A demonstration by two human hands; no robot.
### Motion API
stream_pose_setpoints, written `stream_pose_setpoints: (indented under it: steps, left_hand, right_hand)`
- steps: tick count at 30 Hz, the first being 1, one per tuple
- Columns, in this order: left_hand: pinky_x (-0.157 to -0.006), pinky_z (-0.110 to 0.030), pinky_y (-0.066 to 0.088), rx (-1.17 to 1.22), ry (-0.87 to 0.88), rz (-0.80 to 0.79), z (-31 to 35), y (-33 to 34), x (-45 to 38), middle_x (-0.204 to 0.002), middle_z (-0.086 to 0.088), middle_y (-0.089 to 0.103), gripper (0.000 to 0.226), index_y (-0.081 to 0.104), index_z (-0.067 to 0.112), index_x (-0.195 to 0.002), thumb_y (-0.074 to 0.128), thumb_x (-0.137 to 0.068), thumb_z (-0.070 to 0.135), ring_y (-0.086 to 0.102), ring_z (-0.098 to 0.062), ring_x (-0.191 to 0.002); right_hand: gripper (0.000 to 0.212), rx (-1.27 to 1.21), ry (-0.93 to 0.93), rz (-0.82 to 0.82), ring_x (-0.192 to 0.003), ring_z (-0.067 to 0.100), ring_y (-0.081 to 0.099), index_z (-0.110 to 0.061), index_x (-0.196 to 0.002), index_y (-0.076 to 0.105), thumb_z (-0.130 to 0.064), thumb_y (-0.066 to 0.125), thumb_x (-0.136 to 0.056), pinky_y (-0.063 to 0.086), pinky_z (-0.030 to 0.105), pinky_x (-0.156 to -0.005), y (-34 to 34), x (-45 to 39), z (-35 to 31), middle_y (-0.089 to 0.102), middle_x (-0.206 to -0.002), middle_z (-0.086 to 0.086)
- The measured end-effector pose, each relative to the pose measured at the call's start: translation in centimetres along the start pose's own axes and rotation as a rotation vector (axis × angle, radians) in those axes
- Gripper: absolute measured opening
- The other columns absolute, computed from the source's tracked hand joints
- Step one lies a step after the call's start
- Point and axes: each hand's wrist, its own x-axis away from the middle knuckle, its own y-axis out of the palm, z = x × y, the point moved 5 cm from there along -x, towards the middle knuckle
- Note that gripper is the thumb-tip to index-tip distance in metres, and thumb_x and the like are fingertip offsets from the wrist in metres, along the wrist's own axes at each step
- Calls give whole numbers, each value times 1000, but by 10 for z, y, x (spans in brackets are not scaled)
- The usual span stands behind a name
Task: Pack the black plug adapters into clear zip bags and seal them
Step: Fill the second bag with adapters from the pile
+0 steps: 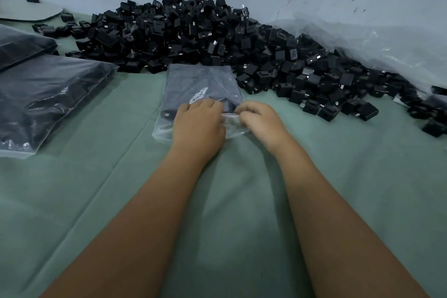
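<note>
Green cloth covers the table (96, 201); the filled zip bag (193, 84) lies before the adapter pile (217, 38). Both hands, left (197, 126) and right (260, 120), pinch its zip strip. Best press outward, flattening trapped air.

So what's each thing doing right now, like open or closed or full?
Middle bag: full of adapters, lying flat, near end under both hands; seal hidden.
Left hand: curled, pressing the bag's near end.
Right hand: pinching the bag's zip edge.
Left bags: filled, lying flat, overlapping.
Adapter pile: loose, heaped against the wall.
Big plastic sheet: crumpled, at the pile's right.
</note>
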Motion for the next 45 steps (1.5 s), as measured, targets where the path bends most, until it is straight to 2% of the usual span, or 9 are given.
stream_pose_setpoints:
  steps: [2, 5, 10, 14, 26, 31, 35, 38, 45]
  left_hand:
    - [-89, -36, 34, -2, 3, 15, -1, 3, 1, -101, -4, 61, 12, 36, 21, -86, 47, -88, 17, 55, -25, -97]
    - [-88, -36, 34, 11, 2, 32, -1, 3, 1, -102, -4, 62, 12, 34, 21, -88, 44, -91, 19, 56, -26, -96]
    - [-86, -36, 32, 60, -10, 52, -2, 2, 1, -94, -2, 64, 8, 33, 20, -92, 42, -92, 19, 56, -26, -91]
    - [-85, -35, 32, 78, -8, 61, -3, 4, 1, -87, 0, 61, 4, 38, 17, -96, 39, -93, 19, 56, -24, -86]
    - [-84, -34, 29, 84, -23, 44, -3, 4, 0, -82, 2, 57, 6, 35, 18, -93, 40, -95, 20, 51, -22, -79]
    - [-77, -32, 23, 104, -25, 71, -2, 1, 3, -76, 3, 52, 8, 37, 17, -90, 42, -94, 22, 42, -20, -74]
    - [-87, -34, 28, 102, -28, 50, -2, 2, 3, -100, -5, 62, 8, 45, 16, -93, 43, -96, 23, 54, -26, -108]
    - [-104, -37, 27, 85, 25, 75, -1, 1, 4, -133, -9, 58, 19, 57, 12, -109, 46, -98, 21, 33, -24, -143]
    - [-109, -36, 23, 141, 29, -9, -5, 2, 3, -142, -3, 53, 42, 48, 21, -140, 45, -99, 24, 29, -18, -145]
  right_hand:
    - [15, -258, -42, 238, -78, -1, 58, -28, -78, 67, -19, 54, -77, 45, 22, -71, -25, 4, 7, 64, -84, -10]
    - [29, 98, 2, 728, -112, 16, 49, -24, -109, 64, -13, 51, -85, 40, 33, -95, -69, 5, 21, 56, -120, -2]
    - [62, 660, 293, 399, -146, 31, 8, -15, -153, 13, -24, 38, -97, 9, 45, -117, -78, -19, 53, 12, -158, 17]
    - [49, 736, 181, 569, -125, 35, 35, -3, -139, 39, -13, 51, -92, 28, 41, -103, -78, -21, 49, 40, -137, 18]
    - [40, -176, 25, 567, -74, 0, 59, -27, -97, 50, -14, 80, -73, 41, 5, -56, -56, 7, 29, 58, -92, -15]
    - [34, -466, -11, 592, -79, -3, 60, -28, -101, 60, -9, 70, -74, 49, 14, -72, -27, 25, 6, 61, -93, -14]
    - [27, -464, -71, 537, -79, 1, 58, -29, -92, 59, -11, 68, -74, 46, 18, -71, -10, 41, -12, 63, -91, -11]
    - [22, -401, -208, 389, -65, -3, 52, -28, -86, 56, -10, 61, -73, 43, 13, -59, 0, 49, -27, 59, -77, -22]
    - [23, 219, -316, 315, -69, 8, 47, -26, -83, 45, -37, 58, -68, 40, 26, -56, 7, 55, -33, 49, -86, -11]
